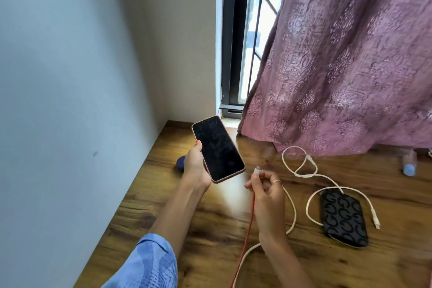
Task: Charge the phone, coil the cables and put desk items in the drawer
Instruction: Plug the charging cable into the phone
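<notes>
I am at a wooden desk [210,229] pushed into a corner, with a plain pale wall [70,77] along its left side, a dark-framed window [236,42] at the far end and a mauve patterned curtain [339,65] hanging down to the desktop on the right.

At the near left, my blue sleeve [149,264] comes into view. My left hand [195,166] is raised above the desk, wrapped around the left edge of the phone [218,148], which I hold screen up and dark, tilted with its top toward the window. A small dark blue object [180,162] lies on the desk just behind that hand; I cannot tell what it is.

Just to the right of the phone's lower end, my right hand [268,196] pinches the white plug of a red charging cable [247,229] between thumb and fingertips, the plug pointing up toward the phone but not touching it. The red cable drops down from my hand toward the near edge.

Farther right, a white cable [301,170] lies in loose loops on the desk, running over the far end of a black patterned pouch [342,217] that lies flat. At the far right, beside the curtain hem, a small clear bottle with a blue cap [409,163] lies on the desk.
</notes>
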`<act>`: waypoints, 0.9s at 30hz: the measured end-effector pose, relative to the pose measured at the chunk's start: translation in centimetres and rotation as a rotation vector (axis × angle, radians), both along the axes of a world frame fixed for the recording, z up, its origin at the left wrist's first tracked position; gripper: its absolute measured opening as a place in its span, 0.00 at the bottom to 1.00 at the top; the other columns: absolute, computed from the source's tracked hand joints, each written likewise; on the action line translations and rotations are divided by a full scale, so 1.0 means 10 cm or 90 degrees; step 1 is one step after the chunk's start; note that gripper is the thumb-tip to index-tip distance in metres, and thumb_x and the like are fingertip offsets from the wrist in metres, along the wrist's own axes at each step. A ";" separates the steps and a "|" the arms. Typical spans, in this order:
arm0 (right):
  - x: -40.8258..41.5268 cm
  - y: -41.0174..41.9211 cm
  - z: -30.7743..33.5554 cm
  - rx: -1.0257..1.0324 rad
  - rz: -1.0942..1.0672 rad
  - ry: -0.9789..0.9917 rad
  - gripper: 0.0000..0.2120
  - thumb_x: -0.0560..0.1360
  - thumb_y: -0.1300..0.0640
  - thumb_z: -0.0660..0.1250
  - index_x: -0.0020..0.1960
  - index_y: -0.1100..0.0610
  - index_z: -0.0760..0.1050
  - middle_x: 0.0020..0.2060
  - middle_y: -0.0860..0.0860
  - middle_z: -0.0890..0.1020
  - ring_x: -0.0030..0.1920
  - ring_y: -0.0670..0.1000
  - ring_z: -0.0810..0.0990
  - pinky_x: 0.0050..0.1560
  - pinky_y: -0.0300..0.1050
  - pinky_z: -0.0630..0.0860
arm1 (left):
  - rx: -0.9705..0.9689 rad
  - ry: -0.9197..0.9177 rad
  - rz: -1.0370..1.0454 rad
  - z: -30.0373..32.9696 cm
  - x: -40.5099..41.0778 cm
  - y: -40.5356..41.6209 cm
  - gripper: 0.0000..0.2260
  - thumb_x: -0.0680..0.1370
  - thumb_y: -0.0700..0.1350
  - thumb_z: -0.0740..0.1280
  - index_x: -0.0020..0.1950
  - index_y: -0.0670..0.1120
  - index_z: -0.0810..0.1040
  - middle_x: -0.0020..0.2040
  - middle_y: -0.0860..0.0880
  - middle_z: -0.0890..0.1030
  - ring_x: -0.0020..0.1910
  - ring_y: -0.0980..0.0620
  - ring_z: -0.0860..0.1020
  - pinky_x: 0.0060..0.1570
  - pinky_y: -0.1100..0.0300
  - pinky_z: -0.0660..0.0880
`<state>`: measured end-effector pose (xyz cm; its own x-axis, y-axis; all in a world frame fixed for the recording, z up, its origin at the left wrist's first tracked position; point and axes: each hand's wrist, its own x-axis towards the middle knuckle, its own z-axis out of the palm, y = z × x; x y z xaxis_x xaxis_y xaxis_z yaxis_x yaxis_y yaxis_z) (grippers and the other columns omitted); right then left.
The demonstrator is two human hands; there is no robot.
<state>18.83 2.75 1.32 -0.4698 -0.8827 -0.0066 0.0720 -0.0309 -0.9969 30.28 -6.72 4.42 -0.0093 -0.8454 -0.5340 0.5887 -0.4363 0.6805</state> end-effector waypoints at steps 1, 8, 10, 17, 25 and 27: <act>0.00 0.03 0.04 -0.009 0.007 -0.013 0.04 0.78 0.58 0.63 0.45 0.56 0.73 0.35 0.54 0.80 0.38 0.46 0.78 0.42 0.33 0.72 | -0.007 0.003 0.002 0.06 -0.04 -0.02 0.15 0.83 0.52 0.54 0.50 0.45 0.76 0.50 0.42 0.81 0.46 0.45 0.78 0.52 0.45 0.73; -0.01 0.09 0.24 -0.029 0.056 -0.037 0.04 0.77 0.60 0.65 0.46 0.62 0.76 0.31 0.53 0.78 0.33 0.45 0.76 0.41 0.36 0.74 | -0.029 0.012 -0.008 0.31 -0.24 -0.05 0.14 0.82 0.52 0.55 0.53 0.45 0.76 0.55 0.41 0.80 0.50 0.42 0.79 0.50 0.44 0.75; -0.02 0.11 0.26 -0.032 0.062 -0.031 0.05 0.77 0.60 0.65 0.47 0.62 0.76 0.32 0.53 0.78 0.34 0.45 0.76 0.41 0.37 0.74 | -0.031 0.011 -0.019 0.36 -0.30 -0.01 0.15 0.83 0.52 0.53 0.52 0.45 0.76 0.52 0.42 0.81 0.48 0.43 0.79 0.50 0.44 0.74; -0.06 0.17 0.30 -0.028 0.064 -0.020 0.05 0.77 0.60 0.65 0.44 0.60 0.76 0.30 0.52 0.78 0.32 0.44 0.75 0.38 0.33 0.72 | -0.045 0.012 -0.048 0.44 -0.41 0.13 0.17 0.83 0.52 0.51 0.48 0.45 0.76 0.48 0.43 0.80 0.45 0.43 0.78 0.51 0.45 0.73; -0.06 0.26 0.32 0.006 0.049 -0.020 0.04 0.76 0.59 0.65 0.43 0.58 0.75 0.29 0.50 0.77 0.32 0.46 0.74 0.36 0.35 0.73 | -0.039 0.002 -0.056 0.47 -0.40 0.18 0.18 0.83 0.55 0.51 0.58 0.47 0.75 0.57 0.43 0.80 0.53 0.42 0.78 0.51 0.43 0.74; -0.04 0.29 0.34 0.003 0.052 -0.019 0.05 0.76 0.59 0.65 0.43 0.59 0.75 0.29 0.50 0.76 0.32 0.45 0.74 0.34 0.32 0.72 | -0.052 -0.001 -0.062 0.50 -0.41 0.21 0.18 0.83 0.55 0.51 0.57 0.46 0.76 0.55 0.43 0.80 0.50 0.43 0.78 0.45 0.46 0.76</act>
<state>18.38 5.60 4.75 -0.3952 -0.9183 -0.0244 0.1042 -0.0184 -0.9944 26.16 -4.57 9.39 -0.0928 -0.8812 -0.4636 0.5453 -0.4346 0.7168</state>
